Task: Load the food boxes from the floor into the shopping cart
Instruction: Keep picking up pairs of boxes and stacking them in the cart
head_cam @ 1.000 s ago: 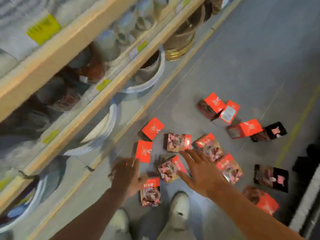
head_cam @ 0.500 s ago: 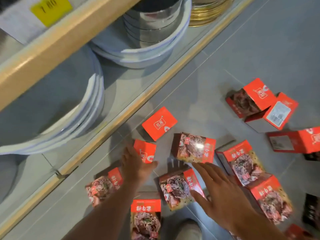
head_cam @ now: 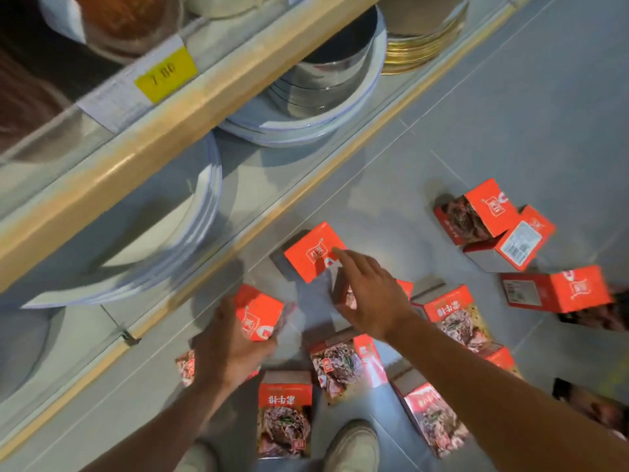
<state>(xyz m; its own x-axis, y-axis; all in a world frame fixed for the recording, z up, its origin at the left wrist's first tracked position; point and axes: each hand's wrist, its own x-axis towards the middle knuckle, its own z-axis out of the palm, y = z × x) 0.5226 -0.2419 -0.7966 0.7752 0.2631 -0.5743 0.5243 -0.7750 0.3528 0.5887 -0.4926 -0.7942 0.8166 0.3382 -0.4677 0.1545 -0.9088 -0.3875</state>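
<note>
Red boxes are scattered on the floor beside a shelf; no cart is seen. One box is gripped by the left hand, apparently so it can be lifted. The right hand is stretched with released fingers toward another box, its fingertip at the edge, seemingly for a second pickup.
</note>
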